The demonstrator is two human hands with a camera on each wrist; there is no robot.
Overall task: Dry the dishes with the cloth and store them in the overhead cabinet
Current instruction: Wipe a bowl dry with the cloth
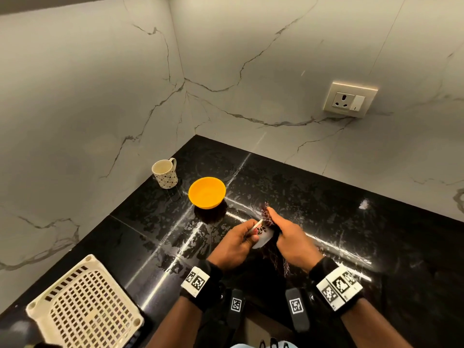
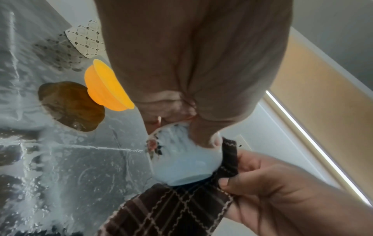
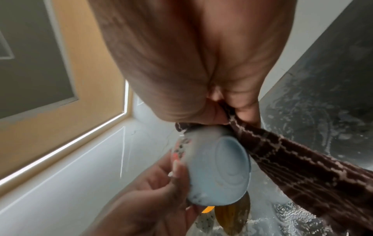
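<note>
A small white bowl with a floral rim is held tilted above the black counter. My left hand grips it by the rim. My right hand pinches a dark brown checked cloth against the bowl's side, and the rest of the cloth hangs down. An orange bowl and a patterned white mug stand on the counter further back.
A cream perforated dish rack sits at the counter's front left. The black counter is wet and shiny. Marble walls meet in a corner behind, with a wall socket at the right.
</note>
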